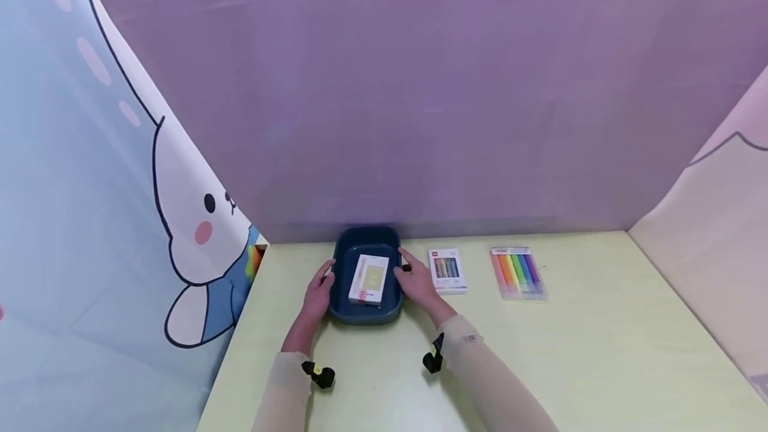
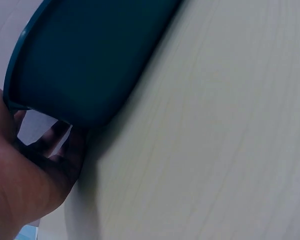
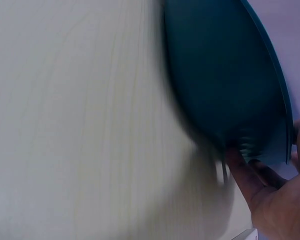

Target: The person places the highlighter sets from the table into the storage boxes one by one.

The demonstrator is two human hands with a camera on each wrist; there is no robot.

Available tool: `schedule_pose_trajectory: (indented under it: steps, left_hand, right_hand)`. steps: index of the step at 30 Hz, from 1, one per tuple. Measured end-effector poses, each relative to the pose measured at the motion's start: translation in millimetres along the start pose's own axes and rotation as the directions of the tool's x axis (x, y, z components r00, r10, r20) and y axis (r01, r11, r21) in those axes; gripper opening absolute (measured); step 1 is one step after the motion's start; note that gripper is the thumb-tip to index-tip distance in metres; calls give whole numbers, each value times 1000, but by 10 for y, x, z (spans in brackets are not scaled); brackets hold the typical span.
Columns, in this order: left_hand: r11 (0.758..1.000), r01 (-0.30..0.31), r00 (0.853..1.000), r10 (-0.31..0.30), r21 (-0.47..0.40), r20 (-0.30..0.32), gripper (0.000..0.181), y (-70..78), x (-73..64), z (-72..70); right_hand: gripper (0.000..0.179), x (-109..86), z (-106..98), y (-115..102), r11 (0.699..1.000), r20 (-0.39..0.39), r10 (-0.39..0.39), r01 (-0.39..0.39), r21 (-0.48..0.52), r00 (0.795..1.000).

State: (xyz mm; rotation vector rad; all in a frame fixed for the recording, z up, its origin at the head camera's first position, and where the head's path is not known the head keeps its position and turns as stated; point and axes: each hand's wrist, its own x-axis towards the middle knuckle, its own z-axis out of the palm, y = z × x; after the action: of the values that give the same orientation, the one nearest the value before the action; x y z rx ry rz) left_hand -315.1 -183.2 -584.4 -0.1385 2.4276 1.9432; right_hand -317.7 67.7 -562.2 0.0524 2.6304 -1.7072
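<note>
A dark teal plastic storage bin [image 1: 365, 318] is near the back edge of the table, with a white box [image 1: 369, 279] bearing a yellowish panel lying inside. My left hand [image 1: 318, 291] grips its left side, thumb at the rim. On the opposite side, my right hand [image 1: 418, 281] holds the right wall with its thumb over the rim. The left wrist view shows fingers curled beneath the end of the bin [image 2: 90, 55]. From the right wrist, fingertips press the lower outside of the bin [image 3: 220, 65], which casts a shadow on the table.
Just right of my right hand lies a white box of crayons [image 1: 447, 272]. Farther right is a clear pack of rainbow-coloured markers [image 1: 519, 273]. A purple curtain [image 1: 420, 99] rises behind the pale wood-grain table [image 1: 576, 352], and a cartoon-printed cloth [image 1: 108, 219] hangs at left.
</note>
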Motion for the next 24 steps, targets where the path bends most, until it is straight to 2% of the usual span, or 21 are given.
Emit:
schedule_pose_trajectory:
  steps: [5,8,17,21,24]
  left_hand:
    - [999,-18,995,15,30,103,46,-13,-8,-62]
    - [999,-23,990,19,30,142,47,-8,-1,-79]
    - [998,-48,988,43,36,147,47,24,38,-39]
    - [999,-18,988,22,-26,154,47,65,1,-95]
    - [998,-3,986,14,-66,164,47,151,-66,-159]
  right_hand:
    - [52,5,10,-5,1000,-6,0,0,3,1000]
    - [53,8,6,10,1000,-4,3,-3,-14,1000]
    - [52,36,-39,-35,999,-28,-7,6,-32,1000]
    - [52,32,-18,-46,999,-9,-4,4,-38,1000]
    - [52,13,8,-51,999,6,-2,3,-42,1000]
